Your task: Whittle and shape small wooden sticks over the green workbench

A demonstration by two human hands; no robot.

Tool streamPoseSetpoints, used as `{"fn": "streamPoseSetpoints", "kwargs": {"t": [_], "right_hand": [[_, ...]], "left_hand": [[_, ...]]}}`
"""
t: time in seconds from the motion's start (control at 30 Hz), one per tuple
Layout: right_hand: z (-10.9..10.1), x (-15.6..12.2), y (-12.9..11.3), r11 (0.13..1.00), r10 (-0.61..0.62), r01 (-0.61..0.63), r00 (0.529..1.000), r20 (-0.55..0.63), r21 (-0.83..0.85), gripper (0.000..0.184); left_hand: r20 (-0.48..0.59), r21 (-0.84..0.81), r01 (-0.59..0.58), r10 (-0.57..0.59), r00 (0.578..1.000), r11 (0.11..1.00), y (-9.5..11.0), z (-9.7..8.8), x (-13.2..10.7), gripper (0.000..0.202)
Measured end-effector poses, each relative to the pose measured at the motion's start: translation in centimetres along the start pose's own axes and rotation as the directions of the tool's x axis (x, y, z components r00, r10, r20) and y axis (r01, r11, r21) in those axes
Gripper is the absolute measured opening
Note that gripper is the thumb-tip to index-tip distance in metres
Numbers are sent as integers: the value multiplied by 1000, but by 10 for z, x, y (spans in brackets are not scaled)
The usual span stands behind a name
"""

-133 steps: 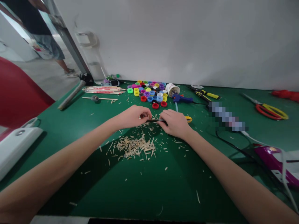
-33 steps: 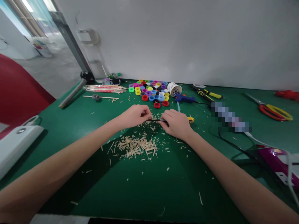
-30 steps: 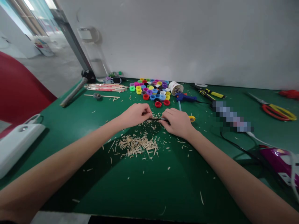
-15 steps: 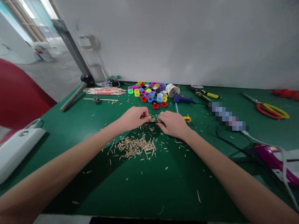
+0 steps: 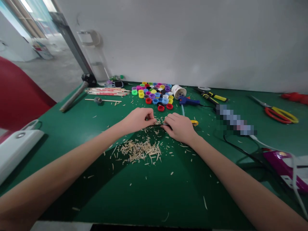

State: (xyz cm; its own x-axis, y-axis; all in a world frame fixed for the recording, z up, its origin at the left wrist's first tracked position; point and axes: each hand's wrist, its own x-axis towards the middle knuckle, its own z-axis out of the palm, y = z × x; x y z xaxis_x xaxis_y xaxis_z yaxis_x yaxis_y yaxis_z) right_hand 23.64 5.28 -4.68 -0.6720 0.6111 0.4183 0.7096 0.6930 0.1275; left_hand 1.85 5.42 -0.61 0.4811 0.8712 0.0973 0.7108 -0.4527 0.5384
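My right hand [image 5: 179, 128] is closed around a utility knife [image 5: 194, 123], whose yellow end pokes out past the palm. From its fingers a thin dark strip, apparently the blade, reaches left toward my left hand [image 5: 139, 120]. The left thumb and fingers are pinched together at that strip's tip; whatever they grip is too small and hidden to make out. Wood slivers lie under and around both hands. Closer to me is a loose heap of pale wood slivers [image 5: 141, 150] on the green table [image 5: 154, 195].
Coloured bottle caps [image 5: 154, 95] cluster behind the hands, beside a tipped white cup [image 5: 178, 92] and a blue glue gun [image 5: 189, 101]. Bundled sticks [image 5: 108, 91] and a hammer [image 5: 74, 96] lie left. Pliers [image 5: 210, 98], scissors [image 5: 276, 112] and a power strip [image 5: 234, 119] are right.
The view has shifted slightly. Both hands stay close together in nearly the same pose, with the dark strip still between them.
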Motion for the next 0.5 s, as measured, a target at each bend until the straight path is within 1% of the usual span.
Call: {"fn": "streamPoseSetpoints", "kwargs": {"t": [0.07, 0.13, 0.2, 0.33, 0.43, 0.5], "right_hand": [[0, 0, 0, 1000, -5, 5, 1000, 15, 7, 21], [0, 0, 0, 1000, -4, 4, 1000, 5, 9, 21], [0, 0, 0, 1000, -4, 4, 1000, -4, 7, 21], [0, 0, 0, 1000, -9, 9, 1000, 16, 9, 22], [1, -1, 0, 1000, -1, 1, 1000, -3, 11, 22], [1, -1, 0, 1000, 1, -1, 1000, 10, 9, 22]], "left_hand": [[1, -3, -6, 6, 1000, 1000, 1, 0, 0, 19], [3, -7, -6, 6, 1000, 1000, 0, -1, -1, 19], [6, -16, -4, 4, 1000, 1000, -2, -1, 0, 19], [16, -35, -5, 6, 1000, 999, -7, -1, 0, 18], [30, -42, 9, -8, 1000, 999, -8, 0, 0, 18], [32, -37, 15, -13, 999, 999, -8, 0, 0, 18]]}}
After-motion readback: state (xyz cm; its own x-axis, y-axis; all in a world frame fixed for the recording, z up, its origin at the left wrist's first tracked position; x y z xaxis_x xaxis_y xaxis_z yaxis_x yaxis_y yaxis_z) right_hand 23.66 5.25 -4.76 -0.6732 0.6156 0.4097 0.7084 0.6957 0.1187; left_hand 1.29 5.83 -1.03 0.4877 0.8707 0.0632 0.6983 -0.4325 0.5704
